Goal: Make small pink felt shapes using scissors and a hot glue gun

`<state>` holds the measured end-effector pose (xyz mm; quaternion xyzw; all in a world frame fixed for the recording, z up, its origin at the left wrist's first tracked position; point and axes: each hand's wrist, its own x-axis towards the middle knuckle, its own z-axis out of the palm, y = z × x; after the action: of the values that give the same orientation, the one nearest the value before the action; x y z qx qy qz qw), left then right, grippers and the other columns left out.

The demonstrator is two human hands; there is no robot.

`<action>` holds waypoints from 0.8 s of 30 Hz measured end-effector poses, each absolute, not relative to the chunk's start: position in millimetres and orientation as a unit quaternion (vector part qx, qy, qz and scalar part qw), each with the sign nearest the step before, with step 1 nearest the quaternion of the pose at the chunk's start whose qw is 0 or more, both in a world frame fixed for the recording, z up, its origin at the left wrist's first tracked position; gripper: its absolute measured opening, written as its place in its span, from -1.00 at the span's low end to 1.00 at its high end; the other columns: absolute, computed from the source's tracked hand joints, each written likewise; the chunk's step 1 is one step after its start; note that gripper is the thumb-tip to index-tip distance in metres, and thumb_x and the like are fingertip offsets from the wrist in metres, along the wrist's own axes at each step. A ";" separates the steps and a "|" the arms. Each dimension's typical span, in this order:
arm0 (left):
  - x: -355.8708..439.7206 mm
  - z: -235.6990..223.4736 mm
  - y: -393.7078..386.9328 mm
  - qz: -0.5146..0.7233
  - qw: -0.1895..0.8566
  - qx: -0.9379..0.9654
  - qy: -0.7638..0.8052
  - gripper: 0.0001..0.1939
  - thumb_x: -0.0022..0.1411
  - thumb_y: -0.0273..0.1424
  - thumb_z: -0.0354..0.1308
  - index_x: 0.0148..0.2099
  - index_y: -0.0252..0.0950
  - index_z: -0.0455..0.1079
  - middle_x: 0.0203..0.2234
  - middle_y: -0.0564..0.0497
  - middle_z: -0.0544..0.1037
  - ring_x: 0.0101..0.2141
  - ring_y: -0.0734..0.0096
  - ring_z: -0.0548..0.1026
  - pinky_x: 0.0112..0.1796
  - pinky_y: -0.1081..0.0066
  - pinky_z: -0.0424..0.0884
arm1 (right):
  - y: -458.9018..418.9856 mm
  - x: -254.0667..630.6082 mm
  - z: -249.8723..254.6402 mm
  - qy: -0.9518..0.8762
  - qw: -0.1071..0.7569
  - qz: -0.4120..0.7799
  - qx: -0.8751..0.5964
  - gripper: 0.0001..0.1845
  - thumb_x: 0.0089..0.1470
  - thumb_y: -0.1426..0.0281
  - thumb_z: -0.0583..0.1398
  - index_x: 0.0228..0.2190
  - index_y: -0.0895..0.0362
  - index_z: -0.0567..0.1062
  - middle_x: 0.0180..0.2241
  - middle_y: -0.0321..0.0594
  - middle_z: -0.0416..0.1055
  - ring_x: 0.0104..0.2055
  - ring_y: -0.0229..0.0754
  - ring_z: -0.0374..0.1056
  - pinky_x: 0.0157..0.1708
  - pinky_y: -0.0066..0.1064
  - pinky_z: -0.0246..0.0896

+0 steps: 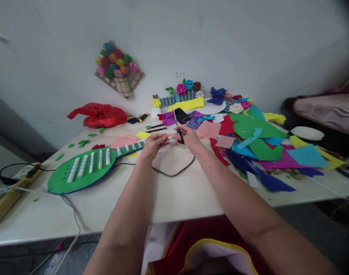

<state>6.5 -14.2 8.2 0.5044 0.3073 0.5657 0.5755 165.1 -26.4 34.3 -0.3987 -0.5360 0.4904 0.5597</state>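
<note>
My right hand (pixel 190 138) is closed round the black handles of a pair of scissors (pixel 177 128), whose blades point up and away from me. My left hand (pixel 154 144) pinches a small piece of white paper (pixel 172 141) held right against the scissors. Both hands hover over the middle of the white table (pixel 174 191), just beyond a loop of black cable (pixel 174 173). To the left of my left hand lies a green foam guitar shape (pixel 85 170) with white strips glued across it.
Loose sheets of coloured foam (pixel 266 147) cover the table's right side. Paper flowers and craft pieces (pixel 188 95) line the back by the wall, with a red plastic bag (pixel 98 114) at the back left. A power strip (pixel 22 173) and cables sit at the left edge.
</note>
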 end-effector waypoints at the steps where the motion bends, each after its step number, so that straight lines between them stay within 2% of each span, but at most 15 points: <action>1: 7.4 8.3 -14.6 0.562 0.577 0.507 0.307 -0.72 -0.19 -0.37 0.38 -0.36 -0.38 0.51 -0.59 0.07 0.46 -0.55 0.60 0.39 -0.30 0.39 0.44 | -26.3 164.0 33.3 -0.534 0.560 0.492 -0.398 -0.53 -0.39 0.35 0.35 -0.34 0.19 0.38 -0.64 -0.40 0.33 -0.65 -0.37 0.23 -0.66 -0.54 0.09; 10: 10.4 9.5 -16.3 0.545 0.587 0.511 0.312 -0.72 -0.18 -0.35 0.38 -0.39 -0.41 0.49 -0.62 0.05 0.44 -0.55 0.56 0.39 -0.32 0.36 0.44 | -24.0 161.7 27.0 -0.528 0.563 0.512 -0.376 -0.61 -0.36 0.45 0.28 -0.35 0.18 0.36 -0.68 -0.45 0.31 -0.68 -0.37 0.24 -0.65 -0.54 0.13; 15: 9.1 10.4 -16.2 0.557 0.586 0.497 0.315 -0.72 -0.19 -0.35 0.37 -0.39 -0.41 0.48 -0.61 0.05 0.45 -0.57 0.57 0.38 -0.35 0.38 0.44 | -24.0 164.1 29.6 -0.522 0.568 0.487 -0.410 -0.66 -0.34 0.47 0.25 -0.38 0.17 0.35 -0.68 -0.45 0.30 -0.69 -0.39 0.22 -0.66 -0.55 0.11; 20: 9.2 11.4 -17.0 0.543 0.585 0.510 0.321 -0.73 -0.19 -0.35 0.37 -0.42 -0.41 0.46 -0.65 0.08 0.42 -0.58 0.58 0.37 -0.38 0.40 0.43 | -24.0 165.2 32.5 -0.507 0.591 0.486 -0.395 -0.59 -0.36 0.42 0.30 -0.35 0.16 0.35 -0.63 -0.43 0.32 -0.62 -0.33 0.30 -0.63 -0.54 0.15; 24: 10.6 11.9 -19.1 0.530 0.584 0.524 0.322 -0.71 -0.20 -0.36 0.38 -0.43 -0.38 0.39 -0.66 0.07 0.43 -0.61 0.56 0.37 -0.39 0.36 0.45 | -24.7 163.3 31.5 -0.523 0.570 0.508 -0.379 -0.54 -0.42 0.42 0.33 -0.35 0.18 0.35 -0.66 -0.45 0.31 -0.64 -0.35 0.28 -0.61 -0.53 0.18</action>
<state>10.6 -19.1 11.9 0.5239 0.3222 0.5299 0.5839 163.3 -24.7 31.5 -0.3788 -0.5228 0.5084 0.5699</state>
